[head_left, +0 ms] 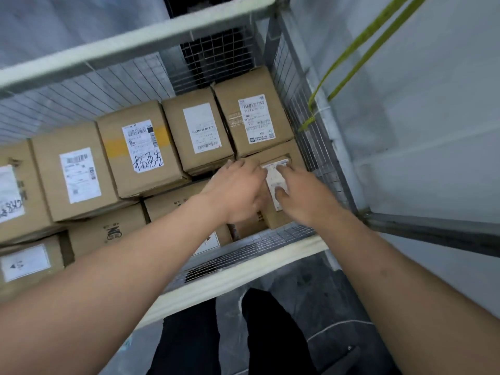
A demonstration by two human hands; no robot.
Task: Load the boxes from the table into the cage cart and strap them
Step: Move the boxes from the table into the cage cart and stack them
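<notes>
We pressed both hands, left hand (238, 190) and right hand (300, 196), fingers flat, on a small box (276, 182) beside the cage cart (305, 109) wall. Neither grip clamped it. We judged it could wedge crooked there.

The taped carton (140, 147) carries black handwritten Chinese characters on its shipping label (142, 146). Other labels show barcodes; their print is too blurred to read.

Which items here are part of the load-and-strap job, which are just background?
Job:
- small box, both hands on it: left hand, right hand
- stacked boxes already in the cage cart
- green strap hanging at the cart's right corner post

Background:
- grey floor
- pale wall beyond the cart
</notes>
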